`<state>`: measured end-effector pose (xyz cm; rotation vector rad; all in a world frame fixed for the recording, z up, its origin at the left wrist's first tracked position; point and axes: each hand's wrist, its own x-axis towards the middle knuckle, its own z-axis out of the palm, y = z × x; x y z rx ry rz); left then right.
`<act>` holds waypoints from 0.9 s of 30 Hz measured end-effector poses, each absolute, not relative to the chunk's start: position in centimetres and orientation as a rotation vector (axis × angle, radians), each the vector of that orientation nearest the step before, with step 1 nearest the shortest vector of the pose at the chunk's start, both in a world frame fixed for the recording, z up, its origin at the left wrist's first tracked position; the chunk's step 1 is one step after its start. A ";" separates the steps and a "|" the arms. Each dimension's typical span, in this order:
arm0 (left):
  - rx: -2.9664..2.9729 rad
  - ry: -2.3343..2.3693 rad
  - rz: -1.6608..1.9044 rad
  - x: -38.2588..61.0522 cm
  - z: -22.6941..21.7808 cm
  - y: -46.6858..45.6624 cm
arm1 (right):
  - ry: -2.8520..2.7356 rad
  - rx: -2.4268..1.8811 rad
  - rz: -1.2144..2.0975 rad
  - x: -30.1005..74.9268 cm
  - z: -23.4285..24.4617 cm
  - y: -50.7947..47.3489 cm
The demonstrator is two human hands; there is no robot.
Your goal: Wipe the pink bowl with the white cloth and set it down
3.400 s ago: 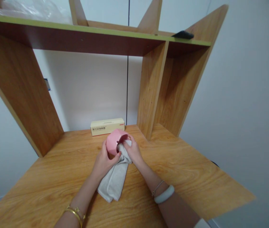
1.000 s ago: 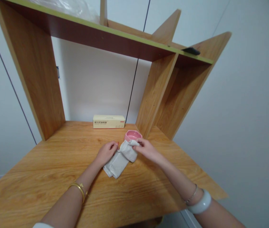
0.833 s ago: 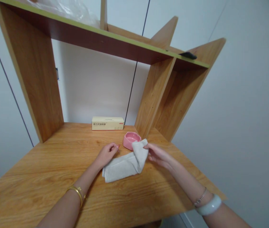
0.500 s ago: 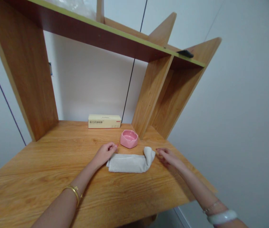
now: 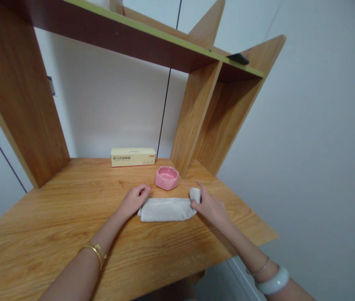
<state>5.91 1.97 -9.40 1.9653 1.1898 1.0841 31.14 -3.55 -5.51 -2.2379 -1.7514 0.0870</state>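
A light grey cloth (image 5: 166, 210), folded into a long strip, lies across the wooden desk in front of me. Its right end curls upward. My left hand (image 5: 134, 200) is closed at the cloth's upper left corner, thumb and fingers drawn together; the exact grip there is partly hidden. At the curled right end, my right hand (image 5: 211, 207) has its thumb on the near side and its index finger on the far side, with the cloth between them. Just behind the strip stands a pink faceted ashtray (image 5: 166, 179), which neither hand touches.
A cream-coloured box (image 5: 133, 158) with printed lettering stands at the back of the desk (image 5: 70, 234). Upright wooden panels (image 5: 193, 121) carry a shelf above, where a dark flat object (image 5: 238, 59) lies. A white wall rises on the right.
My right hand has moved left from beside the cloth onto its curled end, and that end now looks smaller. My left hand stays at the left corner. The whole view has shifted slightly.
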 end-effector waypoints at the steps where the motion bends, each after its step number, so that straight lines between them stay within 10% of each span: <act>1: 1.985 1.200 1.082 6.0 -9.2 1.9 | -1.692 -2.176 0.172 31.8 -5.9 -3.4; 15: 2.803 0.792 0.599 12.2 -7.6 -3.8 | -1.104 -1.717 0.738 34.5 -6.5 -5.2; 27: 2.089 1.566 1.317 7.1 -7.5 0.6 | -1.842 -1.532 0.323 23.6 -3.7 -2.9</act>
